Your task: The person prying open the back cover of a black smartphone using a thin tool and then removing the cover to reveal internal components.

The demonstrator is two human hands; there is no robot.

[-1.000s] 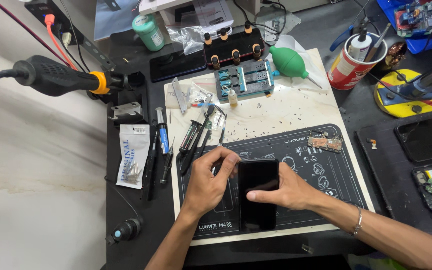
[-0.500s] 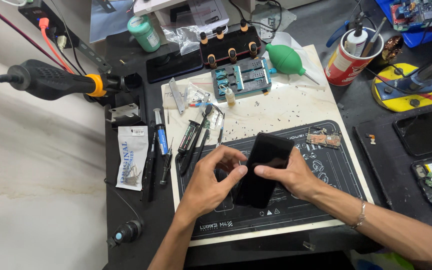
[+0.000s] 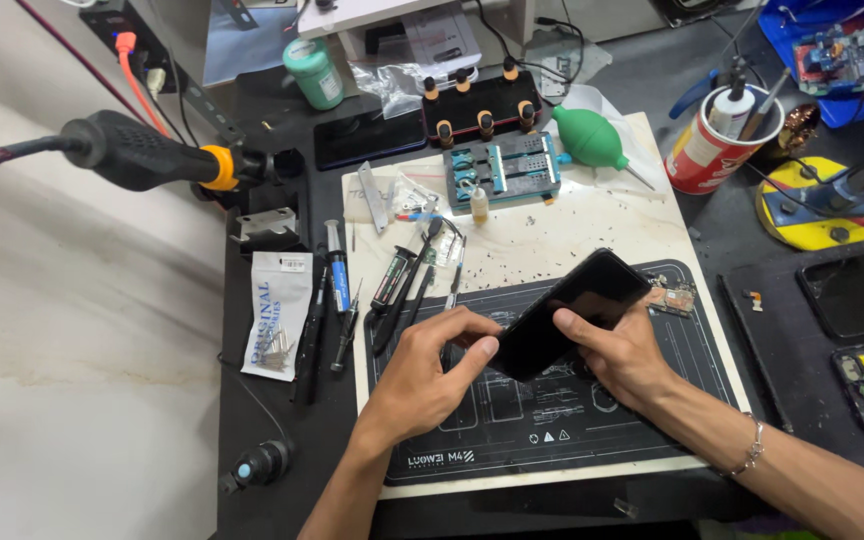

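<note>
Dark matte surface (image 3: 282,420), cluttered; pale stone-like slab at left. Black rubbery work mat (image 3: 652,420) with faint printed outlines, laid over a cream sheet speckled with tiny dark screws.

Smartphone (image 3: 572,312): slim black slab, glossy, rounded corners, lifted off the mat and tilted, upper end pointing up-right. Held between both hands above the mat's middle.

Left hand (image 3: 427,375): fingers curled, thumb tip pressed against the phone's lower left edge, index bent over just above it. Clenched on the phone's near end.

Right hand (image 3: 620,350): cradling the phone from beneath and right, thumb lying across the dark face, remaining fingers hidden behind the slab. Thin metal bracelet (image 3: 749,455) on that wrist.

Left of mat: row of slender pen-shaped screwdrivers (image 3: 392,280), black and silver barrels, lying roughly parallel; white flat plastic pouch (image 3: 274,315) of small parts beside them. Further back: blue-grey metal clamp fixture (image 3: 507,172), green rubber air-blower bulb (image 3: 592,140) with thin nozzle, black tray (image 3: 477,110) ringed with orange-capped posts. Red cylindrical can (image 3: 712,150) holding tools at upper right; round yellow base (image 3: 822,205) beside it. Black hot-air handle (image 3: 142,155) with orange collar resting at upper left, thick cable trailing off. Small copper-toned circuit piece (image 3: 670,296) on the mat, just right of the phone's raised end, not touching.
</note>
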